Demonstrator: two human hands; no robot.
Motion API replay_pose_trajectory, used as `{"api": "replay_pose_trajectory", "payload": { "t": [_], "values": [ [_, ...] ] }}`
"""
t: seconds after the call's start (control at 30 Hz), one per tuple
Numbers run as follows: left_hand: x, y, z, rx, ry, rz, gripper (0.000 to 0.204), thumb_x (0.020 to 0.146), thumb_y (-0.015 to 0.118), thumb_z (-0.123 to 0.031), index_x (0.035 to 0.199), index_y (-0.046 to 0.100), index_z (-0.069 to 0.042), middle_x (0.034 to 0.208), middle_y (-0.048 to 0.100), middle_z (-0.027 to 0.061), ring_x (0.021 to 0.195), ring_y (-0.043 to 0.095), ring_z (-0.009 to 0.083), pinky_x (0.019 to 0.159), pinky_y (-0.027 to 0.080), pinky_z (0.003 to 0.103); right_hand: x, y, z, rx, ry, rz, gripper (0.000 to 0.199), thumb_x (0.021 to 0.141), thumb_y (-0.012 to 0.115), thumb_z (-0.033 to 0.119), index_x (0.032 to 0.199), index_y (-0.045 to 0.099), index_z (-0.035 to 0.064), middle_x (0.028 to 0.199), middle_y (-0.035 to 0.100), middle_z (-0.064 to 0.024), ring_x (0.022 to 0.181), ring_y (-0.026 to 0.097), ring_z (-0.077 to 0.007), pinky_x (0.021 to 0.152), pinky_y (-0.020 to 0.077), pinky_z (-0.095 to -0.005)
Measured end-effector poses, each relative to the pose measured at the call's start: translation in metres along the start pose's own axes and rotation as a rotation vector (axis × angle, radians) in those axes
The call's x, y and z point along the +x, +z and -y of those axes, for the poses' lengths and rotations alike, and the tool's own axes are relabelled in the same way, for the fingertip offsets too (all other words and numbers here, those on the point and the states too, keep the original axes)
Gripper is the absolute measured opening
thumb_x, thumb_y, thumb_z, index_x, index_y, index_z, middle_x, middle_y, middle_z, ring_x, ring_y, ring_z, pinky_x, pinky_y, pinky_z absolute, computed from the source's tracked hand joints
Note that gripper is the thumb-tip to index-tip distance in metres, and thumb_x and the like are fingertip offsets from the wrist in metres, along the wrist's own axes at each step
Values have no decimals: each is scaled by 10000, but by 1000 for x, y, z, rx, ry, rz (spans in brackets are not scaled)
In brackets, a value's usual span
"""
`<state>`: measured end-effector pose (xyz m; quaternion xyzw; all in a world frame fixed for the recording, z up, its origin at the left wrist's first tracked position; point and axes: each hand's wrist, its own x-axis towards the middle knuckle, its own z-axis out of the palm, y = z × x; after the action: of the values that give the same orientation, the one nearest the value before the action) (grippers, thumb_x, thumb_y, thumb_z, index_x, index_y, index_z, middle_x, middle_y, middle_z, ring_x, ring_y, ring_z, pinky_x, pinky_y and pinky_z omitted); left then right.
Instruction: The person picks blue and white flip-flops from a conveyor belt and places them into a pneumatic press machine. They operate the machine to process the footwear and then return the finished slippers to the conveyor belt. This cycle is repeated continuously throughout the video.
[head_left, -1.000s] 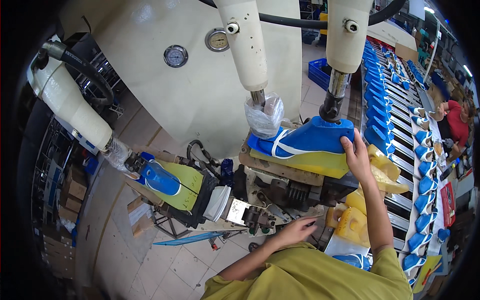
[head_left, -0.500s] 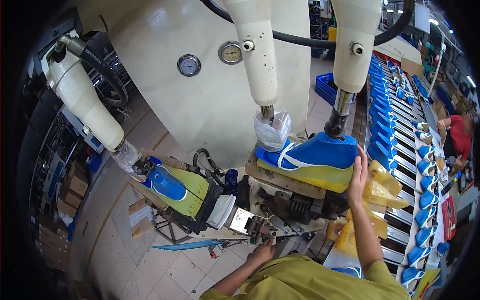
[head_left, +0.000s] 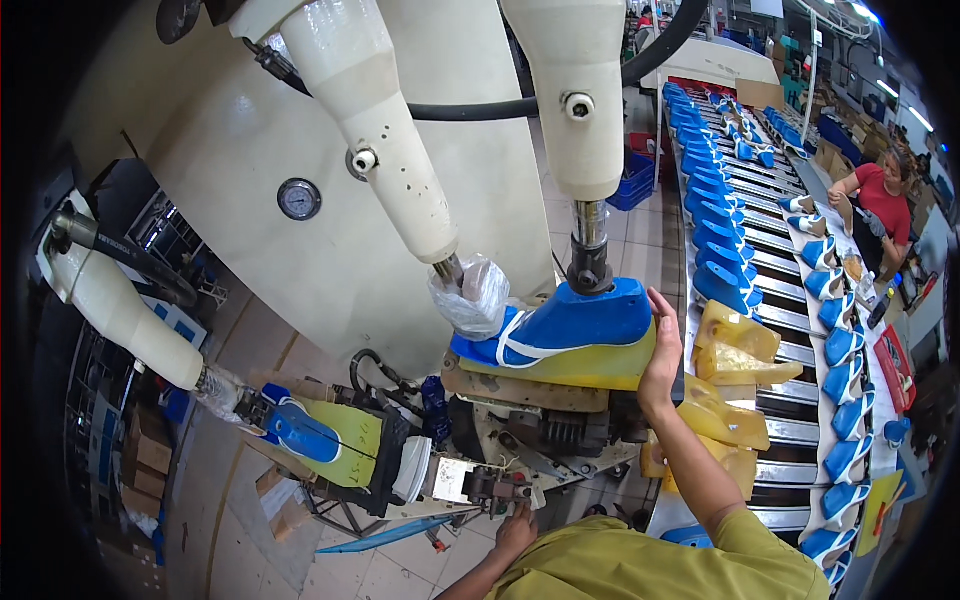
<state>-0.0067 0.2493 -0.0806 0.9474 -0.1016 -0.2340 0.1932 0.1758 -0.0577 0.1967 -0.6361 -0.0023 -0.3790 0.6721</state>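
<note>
At frame centre, the blue shoe [head_left: 560, 325] sits on a yellow sole mould [head_left: 570, 368] under the press ram [head_left: 588, 250]. Right hand [head_left: 662, 350] lies open, flat against its heel end. Left hand [head_left: 517, 528], lower centre, touches the machine controls [head_left: 480, 485]; closure cannot be told. Judged light, stiff on its last; hold at heel

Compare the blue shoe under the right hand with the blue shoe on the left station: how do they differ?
The blue shoe on the yellow sole mould lies level, pressed by two cream rams, with the right hand on its heel. The blue shoe on the left station tilts down, untouched by either hand. Both are blue with yellow beneath.
</note>
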Motion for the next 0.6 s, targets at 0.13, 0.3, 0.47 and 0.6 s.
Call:
{"api": "replay_pose_trajectory", "payload": {
  "t": [0.13,0.3,0.47,0.6],
  "values": [
    [2,6,7,25,-8,56,677,912,517,-295,1489,326,2,1563,304,200,1005,649,416,898,527,485,2,0,1,-8,-2,5,582,1059,284,403,1391,454,-44,1310,556,-229,1234,515,-281,1082,353,-386],
    [3,9,10,22,-31,134,684,908,513,-280,1493,303,5,1595,234,188,1063,632,418,923,521,484,6,-2,9,-12,4,44,563,1062,281,379,1410,426,-40,1336,537,-223,1258,494,-284,1095,337,-387],
    [-1,-25,-25,-30,-122,171,684,925,518,-314,1503,313,-10,1592,243,200,1201,572,403,994,486,452,23,-1,15,50,-20,14,506,1072,271,305,1411,416,-42,1346,536,-206,1273,484,-271,1108,321,-370],
    [-13,-25,-24,-361,-65,224,673,960,546,-443,1468,416,-22,1510,417,204,1238,582,328,1039,446,359,23,-2,15,44,-36,-36,505,1078,285,307,1422,389,-47,1395,486,-232,1332,444,-282,1132,301,-370]
  ]
}}
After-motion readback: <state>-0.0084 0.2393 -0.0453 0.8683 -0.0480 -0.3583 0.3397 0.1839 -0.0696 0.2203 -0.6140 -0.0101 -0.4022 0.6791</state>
